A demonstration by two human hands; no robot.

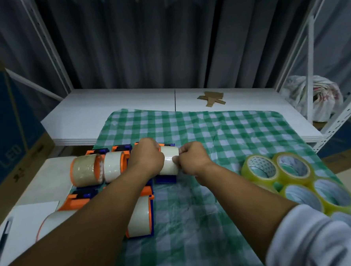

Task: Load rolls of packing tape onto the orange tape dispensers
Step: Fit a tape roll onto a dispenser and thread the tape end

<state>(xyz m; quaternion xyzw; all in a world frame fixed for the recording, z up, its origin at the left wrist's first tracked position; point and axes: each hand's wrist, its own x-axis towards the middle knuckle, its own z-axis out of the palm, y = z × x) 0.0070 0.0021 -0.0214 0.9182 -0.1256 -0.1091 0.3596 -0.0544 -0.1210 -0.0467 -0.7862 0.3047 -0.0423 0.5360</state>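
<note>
My left hand (146, 155) grips the left side of a pale tape roll (170, 160) that sits on an orange and blue dispenser (166, 177). My right hand (192, 158) pinches the roll's right edge with closed fingers. Left of them stand two loaded dispensers, one with a brownish roll (85, 172) and one with a white roll (113, 166). Nearer to me lie another loaded dispenser (140, 217) and an orange one (78, 200) partly hidden by my left forearm. Several loose yellowish tape rolls (294, 179) lie flat at the right.
A green checked cloth (221, 130) covers the work surface. A white shelf board (127, 103) behind it carries cardboard scraps (211, 97). White sheets (31, 213) and a pen (2, 240) lie at the left. A plastic bag (312, 97) sits beyond the rack post at right.
</note>
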